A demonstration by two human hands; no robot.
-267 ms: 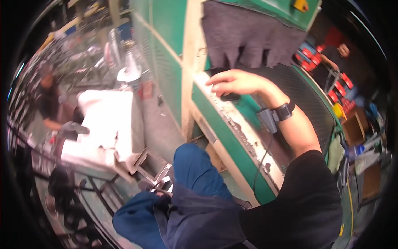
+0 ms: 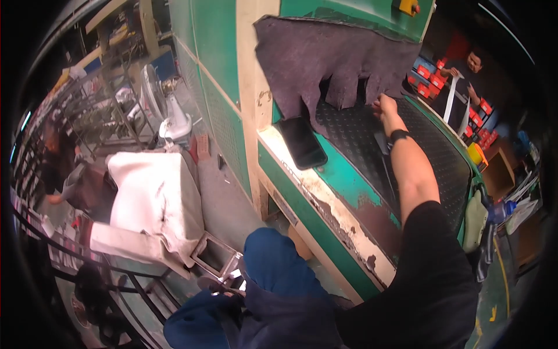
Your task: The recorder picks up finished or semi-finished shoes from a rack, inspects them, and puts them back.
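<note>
My right hand (image 2: 385, 107) reaches over a black ribbed conveyor belt (image 2: 430, 154). Its fingers are curled closed beside the lower edge of a dark purple-brown leather curtain (image 2: 325, 55), which hangs in ragged strips. What the fingers hold, if anything, is too small to make out. A dark strap with a small device (image 2: 399, 135) sits round my right wrist, and a cable runs down from it. Nearer to me, a black smartphone (image 2: 303, 143) lies on the worn edge of the green machine (image 2: 331, 244). My left hand does not show.
Left of my knees stands a bulky cloth-covered thing (image 2: 154, 195) beside an open metal frame (image 2: 216, 256). A white fan (image 2: 174, 119) stands farther back. One co-worker (image 2: 471, 70) handles pale strips at the far right, near red boxes (image 2: 427, 78). Another person (image 2: 55, 168) is at the left.
My right hand has moved from above the smartphone, away and to the right, to the curtain's lower edge. Its outstretched fingers have curled. The far-right co-worker has raised pale strips.
</note>
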